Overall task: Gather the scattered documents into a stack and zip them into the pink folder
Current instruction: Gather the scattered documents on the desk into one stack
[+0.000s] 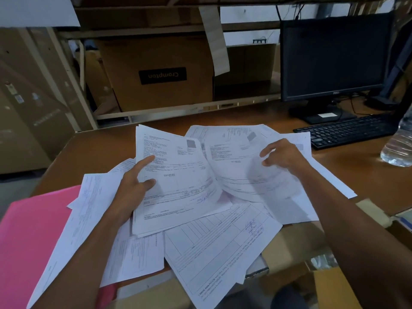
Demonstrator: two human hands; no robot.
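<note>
The left hand (131,190) gripped a sheaf of white printed documents (178,181); the right hand (283,157) pinched a curled white sheet (240,172). The flat pink folder (33,230) lay left of the left hand. Loose sheets (214,248) below both hands overhung the brown desk (93,152); dragging could spill them.

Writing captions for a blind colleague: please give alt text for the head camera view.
A person's left hand holds a sheaf of documents while the right hand pinches another sheet above loose papers scattered on a brown desk. A pink folder lies at the left; a dark monitor and keyboard stand at the right.
</note>
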